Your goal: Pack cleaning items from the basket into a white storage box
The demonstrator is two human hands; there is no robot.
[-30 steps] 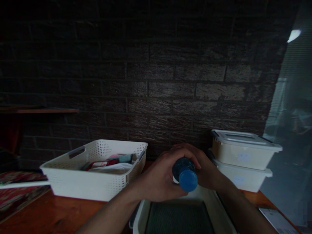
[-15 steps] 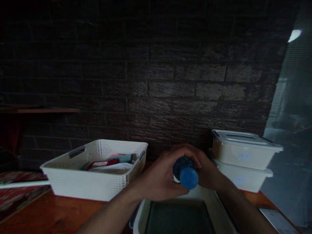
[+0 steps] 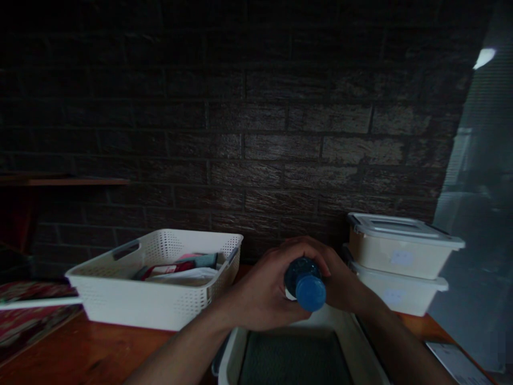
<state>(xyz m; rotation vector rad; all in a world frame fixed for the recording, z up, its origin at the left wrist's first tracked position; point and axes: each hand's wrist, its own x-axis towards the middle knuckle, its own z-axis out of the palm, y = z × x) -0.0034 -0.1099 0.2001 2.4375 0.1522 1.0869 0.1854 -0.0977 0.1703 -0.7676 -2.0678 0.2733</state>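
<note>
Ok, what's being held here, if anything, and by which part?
A dark, blue-capped plastic bottle, held around its upper part, below the cap, by the left hand; whether the right hand touches it is hidden.

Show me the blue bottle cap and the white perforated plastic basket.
Blue bottle cap (image 3: 311,293): head view, on its round top.
White perforated plastic basket (image 3: 136,304): head view, on its front wall.

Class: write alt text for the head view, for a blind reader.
The left hand grips a blue-capped bottle, the right hand close behind, over an open bin holding something dark. A white perforated basket of mixed items sits left; two lidded boxes are stacked right.
</note>
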